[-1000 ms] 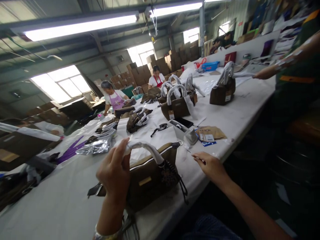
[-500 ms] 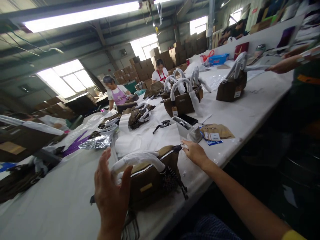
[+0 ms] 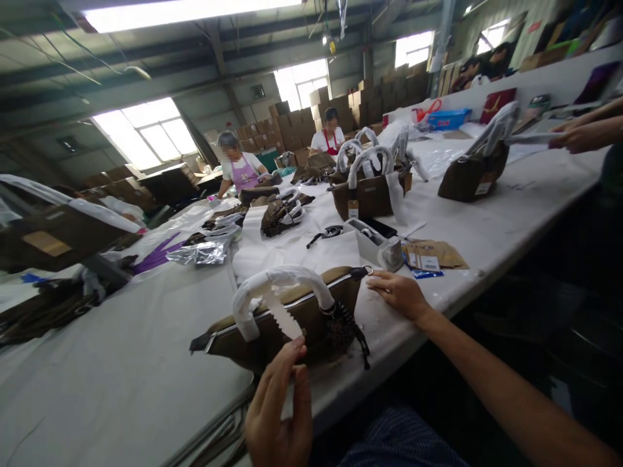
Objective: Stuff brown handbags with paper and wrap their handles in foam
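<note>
A brown handbag (image 3: 311, 324) stands before me near the table's front edge, its zipper closed and its handles (image 3: 263, 282) wrapped in white. A loose white strip (image 3: 282, 314) with a jagged edge hangs from the wrapping over the bag's front. My left hand (image 3: 280, 405) is in front of the bag, thumb and fingers apart, fingertips at the strip's lower end; whether they touch it is unclear. By the metal ring (image 3: 368, 270) at the bag's right end is my right hand (image 3: 402, 295), fingers stretched out just below the ring. A dark tassel (image 3: 348, 327) hangs at the handle's right base.
Beyond lie a grey tray (image 3: 372, 243), brown paper tags (image 3: 433, 253), a coiled strap (image 3: 326, 235) and more wrapped handbags (image 3: 365, 198). At the far right a co-worker's hands (image 3: 581, 133) hold something by another bag (image 3: 474, 172). A raised bag (image 3: 63, 233) stands left.
My left hand has moved from the bag's left end down and right to its front. The loose strip now shows. My right hand's fingers are now just below the ring.
</note>
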A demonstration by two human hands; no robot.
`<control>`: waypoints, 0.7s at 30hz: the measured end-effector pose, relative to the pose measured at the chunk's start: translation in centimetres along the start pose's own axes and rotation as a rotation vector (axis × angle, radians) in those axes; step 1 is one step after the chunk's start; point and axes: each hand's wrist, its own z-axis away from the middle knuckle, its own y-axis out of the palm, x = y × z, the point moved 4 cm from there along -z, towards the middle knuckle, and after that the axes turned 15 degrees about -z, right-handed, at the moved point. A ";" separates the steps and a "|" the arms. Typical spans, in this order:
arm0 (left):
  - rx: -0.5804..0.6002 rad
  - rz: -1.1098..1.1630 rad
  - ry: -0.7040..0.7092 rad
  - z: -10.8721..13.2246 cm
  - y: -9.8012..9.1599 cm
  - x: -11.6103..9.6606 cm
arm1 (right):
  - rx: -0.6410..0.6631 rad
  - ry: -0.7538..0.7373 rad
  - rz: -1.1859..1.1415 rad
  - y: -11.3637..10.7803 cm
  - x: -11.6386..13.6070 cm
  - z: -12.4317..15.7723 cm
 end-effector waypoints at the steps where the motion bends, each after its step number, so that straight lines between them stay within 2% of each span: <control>1: 0.056 0.022 0.019 0.2 0.5 0.1 | -0.030 -0.006 -0.005 0.0 0.2 0.2; 4: 0.160 0.091 0.052 0.6 1.8 0.2 | -0.099 -0.046 -0.048 0.2 1.3 0.9; 9: 0.289 0.140 0.019 0.4 3.6 -0.3 | -0.231 -0.049 -0.145 0.1 3.6 2.7; 11: 0.271 0.109 -0.001 0.0 3.9 -0.4 | -0.270 -0.030 -0.148 0.2 4.3 3.5; 13: 0.204 0.022 -0.016 -0.6 4.2 -0.4 | -0.296 -0.014 -0.102 0.4 4.8 4.0; 16: 0.171 -0.244 -0.032 -1.3 4.9 -0.6 | -0.365 -0.012 -0.020 0.3 5.6 4.3; 19: 0.216 -0.420 -0.039 -1.7 6.1 -1.4 | -0.477 -0.160 -0.140 -0.6 8.2 4.2; 21: 0.216 -0.424 -0.037 -1.8 6.6 -1.9 | -0.461 -0.274 -0.336 -1.4 10.6 3.8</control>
